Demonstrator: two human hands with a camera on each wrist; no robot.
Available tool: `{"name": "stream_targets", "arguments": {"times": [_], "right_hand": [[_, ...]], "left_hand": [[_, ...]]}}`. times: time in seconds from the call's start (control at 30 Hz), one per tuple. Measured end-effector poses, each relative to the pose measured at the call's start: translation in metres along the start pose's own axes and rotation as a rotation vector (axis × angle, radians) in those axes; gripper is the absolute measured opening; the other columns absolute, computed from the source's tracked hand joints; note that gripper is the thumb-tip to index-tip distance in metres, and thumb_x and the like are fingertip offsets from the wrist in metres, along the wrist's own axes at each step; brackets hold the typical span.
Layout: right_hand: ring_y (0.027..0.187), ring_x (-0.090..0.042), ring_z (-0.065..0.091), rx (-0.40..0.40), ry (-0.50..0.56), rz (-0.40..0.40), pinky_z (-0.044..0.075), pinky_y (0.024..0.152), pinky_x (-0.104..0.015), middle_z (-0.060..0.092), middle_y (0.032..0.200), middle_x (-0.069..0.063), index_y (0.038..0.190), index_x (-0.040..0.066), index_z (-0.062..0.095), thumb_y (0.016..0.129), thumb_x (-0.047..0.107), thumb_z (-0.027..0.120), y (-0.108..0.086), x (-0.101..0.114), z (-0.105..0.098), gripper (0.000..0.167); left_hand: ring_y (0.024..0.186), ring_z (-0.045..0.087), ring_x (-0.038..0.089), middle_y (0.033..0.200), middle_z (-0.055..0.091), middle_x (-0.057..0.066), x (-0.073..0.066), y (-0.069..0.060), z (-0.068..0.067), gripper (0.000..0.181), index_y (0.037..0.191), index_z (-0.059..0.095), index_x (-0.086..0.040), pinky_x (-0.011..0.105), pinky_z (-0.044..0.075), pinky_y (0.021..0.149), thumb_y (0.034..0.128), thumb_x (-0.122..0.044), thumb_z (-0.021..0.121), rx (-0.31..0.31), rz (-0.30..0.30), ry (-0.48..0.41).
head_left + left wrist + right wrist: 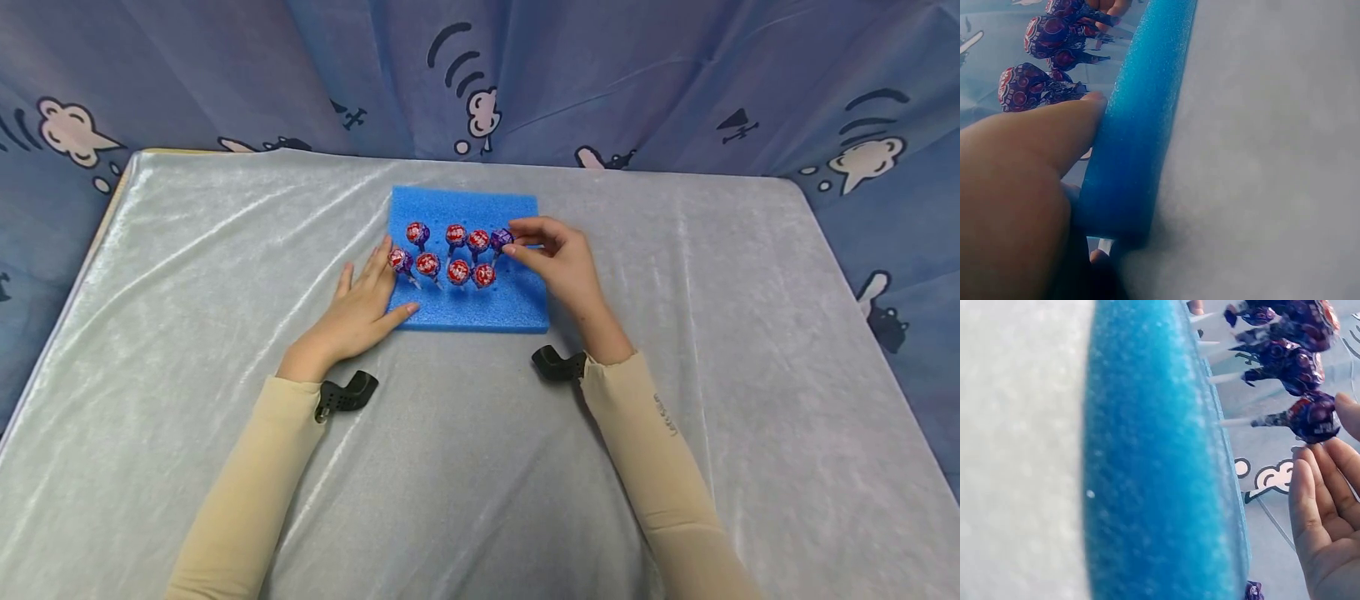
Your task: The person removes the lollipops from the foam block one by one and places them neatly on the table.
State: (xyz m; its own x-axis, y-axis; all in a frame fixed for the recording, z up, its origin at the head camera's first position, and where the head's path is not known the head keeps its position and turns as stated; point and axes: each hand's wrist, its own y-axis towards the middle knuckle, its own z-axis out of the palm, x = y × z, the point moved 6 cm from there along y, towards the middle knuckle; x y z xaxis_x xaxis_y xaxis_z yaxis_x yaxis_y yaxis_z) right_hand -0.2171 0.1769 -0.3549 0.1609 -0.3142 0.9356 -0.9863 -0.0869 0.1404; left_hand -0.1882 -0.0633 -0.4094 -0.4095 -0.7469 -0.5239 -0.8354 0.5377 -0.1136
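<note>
A blue foam block lies on the cloth, with several wrapped lollipops standing on their white sticks in two rows. At the right end of the back row, my right hand pinches a purple-wrapped lollipop by its head, between thumb and fingers. In the right wrist view this lollipop has its stick reaching to the foam; the stick's tip is hidden. Fingers spread and straight, my left hand rests on the foam's left edge, its thumb near the front edge. The leftmost lollipop leans beside its fingers.
Light grey velvety cloth covers the table around the foam. Behind the table's back edge hangs a blue patterned curtain. Black camera mounts sit at both wrists, by the beige sleeves.
</note>
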Motion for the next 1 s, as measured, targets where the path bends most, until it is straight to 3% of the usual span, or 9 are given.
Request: {"name": "stream_targets", "arguments": {"times": [0.2, 0.43, 0.6, 1.0], "right_hand": [[0.087, -0.01, 0.06, -0.015, -0.017, -0.018, 0.051, 0.079, -0.021, 0.063, 0.106, -0.019, 0.111, -0.008, 0.064, 0.083, 0.004, 0.071, -0.001, -0.002, 0.003, 0.031], [0.083, -0.006, 0.059, -0.007, -0.029, -0.028, 0.051, 0.076, -0.018, 0.063, 0.104, -0.025, 0.108, -0.014, 0.062, 0.083, -0.003, 0.068, -0.009, 0.019, 0.005, 0.028], [0.084, -0.007, 0.06, -0.007, 0.002, -0.029, 0.051, 0.077, -0.018, 0.064, 0.104, -0.023, 0.11, -0.011, 0.063, 0.083, -0.001, 0.07, -0.001, -0.004, 0.005, 0.03], [0.083, -0.009, 0.061, -0.002, 0.011, -0.046, 0.052, 0.077, -0.02, 0.064, 0.101, -0.022, 0.107, -0.011, 0.064, 0.083, 0.0, 0.07, 0.0, -0.005, 0.005, 0.027]], "left_hand": [[0.142, -0.01, 0.029, 0.154, -0.024, 0.011, 0.0, 0.0, -0.001, 0.076, 0.147, 0.009, 0.009, 0.05, -0.015, 0.109, 0.0999, -0.045, 0.036, 0.0, 0.0, 0.003], [0.142, -0.013, 0.028, 0.154, -0.023, 0.011, -0.002, 0.0, -0.001, 0.076, 0.147, 0.01, 0.009, 0.05, -0.015, 0.109, 0.0999, -0.044, 0.036, 0.002, 0.004, 0.0], [0.142, -0.012, 0.029, 0.153, -0.023, 0.012, -0.002, -0.001, -0.002, 0.075, 0.147, 0.01, 0.009, 0.05, -0.015, 0.109, 0.1001, -0.044, 0.036, 0.002, 0.002, 0.0], [0.142, -0.011, 0.029, 0.154, -0.022, 0.012, -0.002, -0.001, -0.002, 0.075, 0.147, 0.011, 0.009, 0.05, -0.014, 0.109, 0.1001, -0.043, 0.036, 0.0, 0.002, -0.003]]}}
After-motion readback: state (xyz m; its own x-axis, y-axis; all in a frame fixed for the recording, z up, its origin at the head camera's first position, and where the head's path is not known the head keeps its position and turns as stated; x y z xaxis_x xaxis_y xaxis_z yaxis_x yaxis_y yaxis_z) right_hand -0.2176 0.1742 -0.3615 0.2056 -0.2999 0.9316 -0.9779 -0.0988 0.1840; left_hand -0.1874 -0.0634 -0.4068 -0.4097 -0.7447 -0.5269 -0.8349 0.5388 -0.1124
